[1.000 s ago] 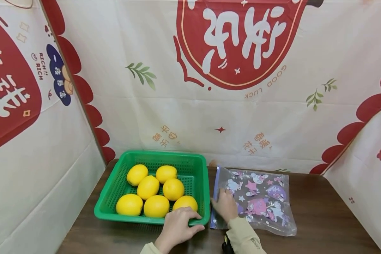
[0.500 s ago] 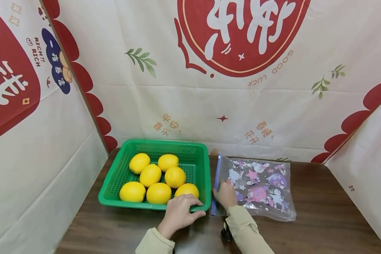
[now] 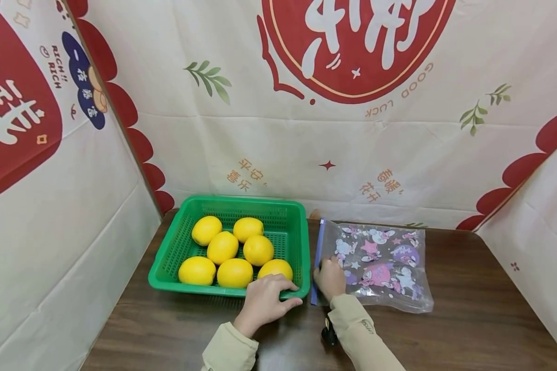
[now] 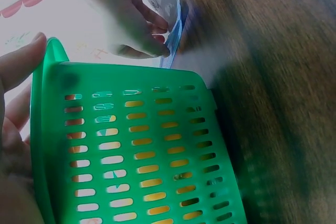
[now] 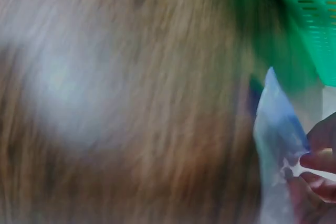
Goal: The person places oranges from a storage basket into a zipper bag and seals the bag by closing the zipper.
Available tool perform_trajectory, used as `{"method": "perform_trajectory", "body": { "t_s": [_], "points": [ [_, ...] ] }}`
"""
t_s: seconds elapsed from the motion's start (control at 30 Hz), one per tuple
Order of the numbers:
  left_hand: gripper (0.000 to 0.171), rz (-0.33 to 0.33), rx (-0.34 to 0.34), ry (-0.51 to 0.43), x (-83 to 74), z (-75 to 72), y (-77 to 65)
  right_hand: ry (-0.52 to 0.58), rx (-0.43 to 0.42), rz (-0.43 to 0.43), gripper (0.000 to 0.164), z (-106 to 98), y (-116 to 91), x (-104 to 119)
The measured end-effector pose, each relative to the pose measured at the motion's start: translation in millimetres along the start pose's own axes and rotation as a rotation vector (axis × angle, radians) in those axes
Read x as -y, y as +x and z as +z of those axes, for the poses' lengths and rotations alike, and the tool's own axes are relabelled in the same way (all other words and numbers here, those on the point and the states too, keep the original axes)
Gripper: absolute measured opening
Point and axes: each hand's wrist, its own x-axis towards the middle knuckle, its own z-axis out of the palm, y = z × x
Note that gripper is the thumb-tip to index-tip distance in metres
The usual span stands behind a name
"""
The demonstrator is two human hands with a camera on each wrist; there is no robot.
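Observation:
A green plastic basket (image 3: pixel 283 206) holds several yellow lemons (image 3: pixel 234 273). At its front right corner my left hand (image 3: pixel 264 301) grips the rim, fingers over the edge and thumb outside. In the left wrist view, the slotted basket wall (image 4: pixel 121 72) fills much of the frame. Right of the basket lies a flat, clear zip bag (image 3: pixel 376 278) with pink and purple cartoon prints and a blue-purple zip strip. My right hand (image 3: pixel 330 278) pinches its left, zip-strip edge. In the right wrist view the edge of the bag (image 5: pixel 275 129) stands up between fingers and basket.
The brown wooden table (image 3: pixel 473 299) carries the basket and bag. Printed cloth walls (image 3: pixel 278 139) stand behind and at both sides, close to the basket's back. A small black object (image 3: pixel 328 332) shows beside the right sleeve.
The whole head view has shifted, so table, basket and bag appear higher. Both hands keep their holds on the basket rim and the bag's edge.

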Motion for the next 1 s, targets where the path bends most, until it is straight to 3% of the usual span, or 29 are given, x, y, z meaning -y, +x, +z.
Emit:
{"method": "perform_trajectory", "body": {
  "t_s": [0.17, 0.3, 0.5, 1.0],
  "points": [
    [0.024, 0.005, -0.003, -0.003, -0.3, 1.2, 0.3, 0.066, -0.011, 0.028, 0.013, -13, 2, 3],
    [0.024, -0.004, 0.005, -0.004, 0.1, 0.4, -0.2, 0.114, -0.058, -0.003, 0.005, -27, 3, 6],
    [0.024, -0.001, 0.012, 0.001, 0.9, -0.7, 0.5, 0.174, -0.095, -0.042, 0.005, -49, 2, 11],
    [0.023, -0.002, -0.006, 0.004, 0.6, -1.5, 1.1, 0.209, -0.200, -0.147, 0.006, -92, -12, 26]
  ]
}}
